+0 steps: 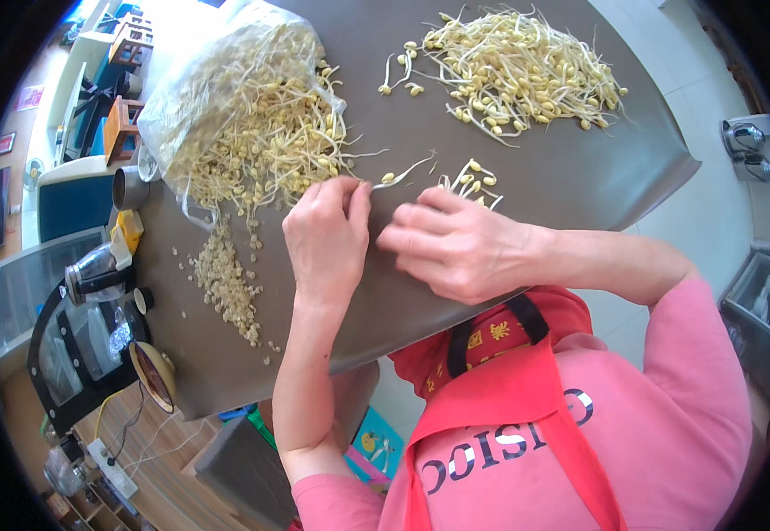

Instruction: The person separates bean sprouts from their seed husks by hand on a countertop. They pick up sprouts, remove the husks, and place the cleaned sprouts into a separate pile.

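Observation:
My left hand [326,242] has its thumb and index finger pinched together at the near edge of a large pile of yellow-headed bean sprouts [278,143]. A single bean sprout [389,179] extends from beside these fingertips. This pile spills out of a clear plastic bag [189,86]. To its right is my right hand [454,245], blurred, its fingers curled; what lies inside it is hidden. A small cluster of sprouts [474,179] shows just beyond its knuckles. Another heap of sprouts [524,73] lies at the far right of the brown tabletop [385,318].
Loose pale bean hulls [225,285] lie in a small heap on the left. Along the left table edge stand a metal cup [130,188], a glass jug [96,273], a small dark cup [144,300] and a yellow-rimmed bowl [153,376]. Wooden stools [121,129] are beyond.

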Demonstrator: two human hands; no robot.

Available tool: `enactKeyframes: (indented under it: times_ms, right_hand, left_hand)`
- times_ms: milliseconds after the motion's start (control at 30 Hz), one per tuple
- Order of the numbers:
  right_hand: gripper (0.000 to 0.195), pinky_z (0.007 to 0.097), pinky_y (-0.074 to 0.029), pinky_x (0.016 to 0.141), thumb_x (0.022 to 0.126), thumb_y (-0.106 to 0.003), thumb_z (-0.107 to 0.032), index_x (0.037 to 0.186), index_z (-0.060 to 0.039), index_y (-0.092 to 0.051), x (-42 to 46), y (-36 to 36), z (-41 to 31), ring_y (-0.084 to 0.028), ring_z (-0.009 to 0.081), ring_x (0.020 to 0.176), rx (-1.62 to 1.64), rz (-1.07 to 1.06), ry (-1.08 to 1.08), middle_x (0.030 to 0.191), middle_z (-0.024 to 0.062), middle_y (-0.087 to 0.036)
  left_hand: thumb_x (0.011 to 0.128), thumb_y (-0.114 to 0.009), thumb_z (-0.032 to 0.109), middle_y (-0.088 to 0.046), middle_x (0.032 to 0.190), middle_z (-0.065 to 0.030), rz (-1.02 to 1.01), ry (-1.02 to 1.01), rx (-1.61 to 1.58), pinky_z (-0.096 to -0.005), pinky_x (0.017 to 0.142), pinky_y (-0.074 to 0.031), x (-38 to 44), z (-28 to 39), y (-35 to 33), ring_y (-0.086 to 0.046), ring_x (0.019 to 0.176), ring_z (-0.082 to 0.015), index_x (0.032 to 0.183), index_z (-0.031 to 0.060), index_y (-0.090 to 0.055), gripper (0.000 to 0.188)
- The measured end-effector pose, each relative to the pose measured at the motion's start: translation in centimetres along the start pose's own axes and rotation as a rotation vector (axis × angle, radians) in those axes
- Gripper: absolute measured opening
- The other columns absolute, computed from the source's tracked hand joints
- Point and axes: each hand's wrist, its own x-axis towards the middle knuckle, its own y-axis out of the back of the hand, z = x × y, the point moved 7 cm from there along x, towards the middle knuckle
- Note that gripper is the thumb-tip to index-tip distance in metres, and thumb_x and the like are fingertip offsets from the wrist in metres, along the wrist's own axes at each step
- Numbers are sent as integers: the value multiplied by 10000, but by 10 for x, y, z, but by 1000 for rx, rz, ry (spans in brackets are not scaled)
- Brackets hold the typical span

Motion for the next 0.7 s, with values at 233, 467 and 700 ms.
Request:
enactKeyframes:
  times_ms: [233,467,700]
  right_hand:
    - [169,446,-511,949,747,-688,-118,840,16,-731,-2,-11,-1,-612,291,1085,22,-104,3,1096,127,-660]
    - [204,444,-506,924,719,-688,-104,862,41,-701,-4,-7,2,-614,294,1070,-7,-131,-32,1077,132,-645]
    - [268,425,-491,957,762,-689,-145,956,30,-750,3,-6,-4,-608,304,1143,-143,-37,5,1192,170,-644]
  left_hand:
    - [921,-751,47,-670,687,-80,23,166,-246,-335,592,-521,-27,-6,-5,-636,600,-178,876,-4,-749,67]
    - [936,-761,-9,-693,908,-45,177,249,-436,-250,597,-478,-64,-31,6,-585,684,-86,982,-9,-721,60]
    - [899,-648,-59,-667,1119,-145,255,-12,557,-466,818,-555,-70,-54,56,-659,1003,-371,1106,53,-704,242]
